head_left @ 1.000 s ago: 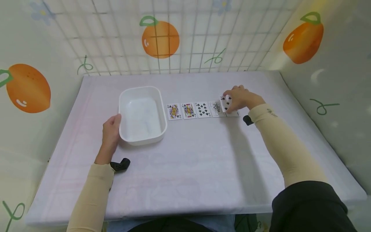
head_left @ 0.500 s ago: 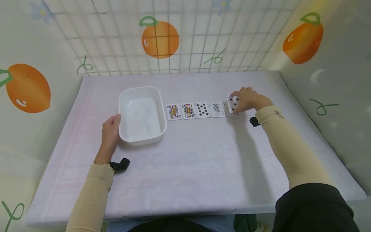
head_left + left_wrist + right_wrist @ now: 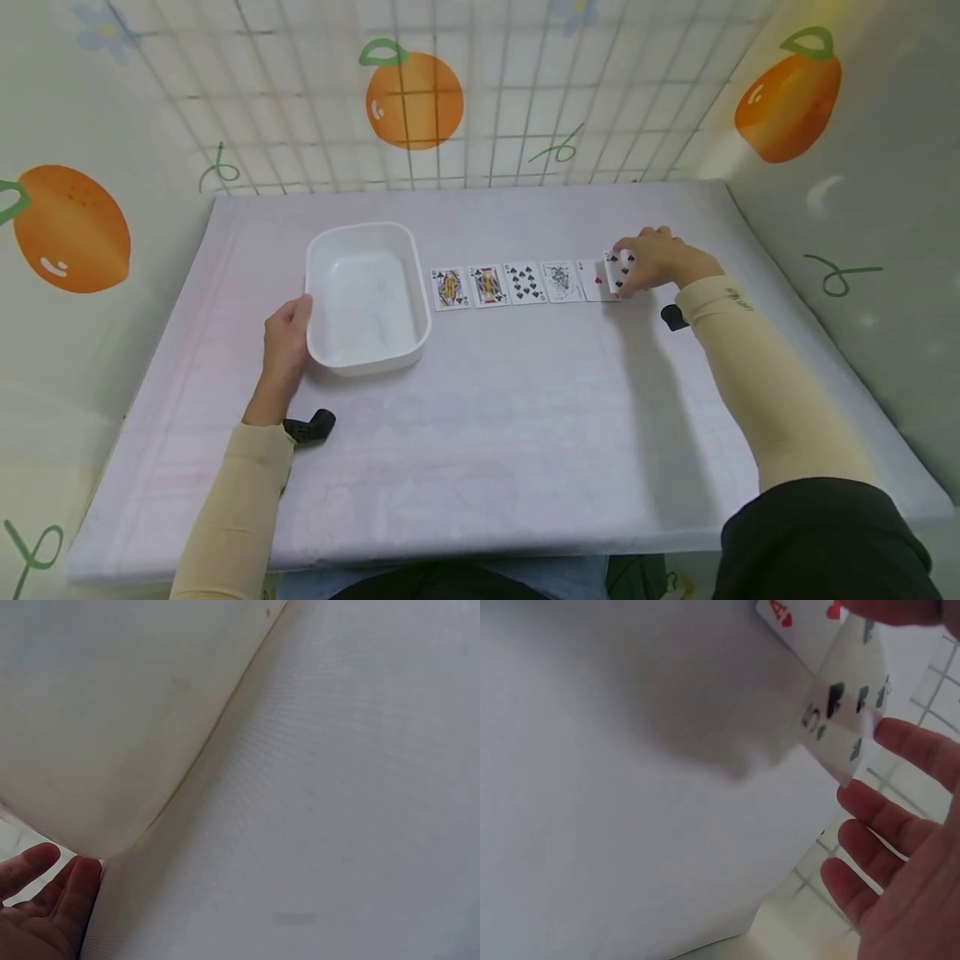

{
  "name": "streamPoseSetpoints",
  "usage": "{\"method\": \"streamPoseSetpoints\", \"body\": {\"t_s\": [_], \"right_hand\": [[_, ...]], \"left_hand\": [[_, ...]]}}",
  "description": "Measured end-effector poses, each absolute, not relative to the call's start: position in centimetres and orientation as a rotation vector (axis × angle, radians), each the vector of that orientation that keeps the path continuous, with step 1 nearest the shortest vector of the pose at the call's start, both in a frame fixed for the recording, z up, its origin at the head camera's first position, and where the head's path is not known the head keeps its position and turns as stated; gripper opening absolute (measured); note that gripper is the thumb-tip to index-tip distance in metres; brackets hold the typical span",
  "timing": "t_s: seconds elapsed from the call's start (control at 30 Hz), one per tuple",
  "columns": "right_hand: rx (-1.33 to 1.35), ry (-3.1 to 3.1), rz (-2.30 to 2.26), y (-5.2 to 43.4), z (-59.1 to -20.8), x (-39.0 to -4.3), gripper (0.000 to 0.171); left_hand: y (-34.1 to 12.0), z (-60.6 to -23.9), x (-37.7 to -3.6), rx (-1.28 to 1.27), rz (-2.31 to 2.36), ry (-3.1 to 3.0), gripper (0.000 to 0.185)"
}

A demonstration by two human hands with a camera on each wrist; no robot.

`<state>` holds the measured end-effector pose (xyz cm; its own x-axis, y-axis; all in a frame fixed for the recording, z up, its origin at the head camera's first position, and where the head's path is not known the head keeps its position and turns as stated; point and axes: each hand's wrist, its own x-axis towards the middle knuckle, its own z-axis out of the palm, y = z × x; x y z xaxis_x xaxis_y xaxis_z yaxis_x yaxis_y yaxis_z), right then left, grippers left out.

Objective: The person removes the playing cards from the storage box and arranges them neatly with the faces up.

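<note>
Over the last second the right hand [image 3: 660, 260] has slid toward the right of the head view, carrying the black-pipped card [image 3: 619, 271] in its grip. That card, earlier tilted over the fourth and fifth places of the row, now sits past the row's right end. Its move has uncovered a red ace [image 3: 594, 281], lying face up on the worktop just right of the fourth card [image 3: 559, 282], which is also fully exposed now.
</note>
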<state>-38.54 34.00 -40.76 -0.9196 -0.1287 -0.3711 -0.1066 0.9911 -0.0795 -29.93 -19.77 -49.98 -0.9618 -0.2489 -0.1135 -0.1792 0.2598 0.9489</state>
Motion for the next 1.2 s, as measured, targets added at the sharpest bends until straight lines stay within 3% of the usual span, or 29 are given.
{"method": "streamPoseSetpoints", "body": {"t_s": [1.2], "right_hand": [[-0.152, 2.753, -0.070, 36.5, -42.4, -38.9, 0.086]], "left_hand": [[-19.6, -50.4, -30.3, 0.454, -1.784, -2.430, 0.065]]}}
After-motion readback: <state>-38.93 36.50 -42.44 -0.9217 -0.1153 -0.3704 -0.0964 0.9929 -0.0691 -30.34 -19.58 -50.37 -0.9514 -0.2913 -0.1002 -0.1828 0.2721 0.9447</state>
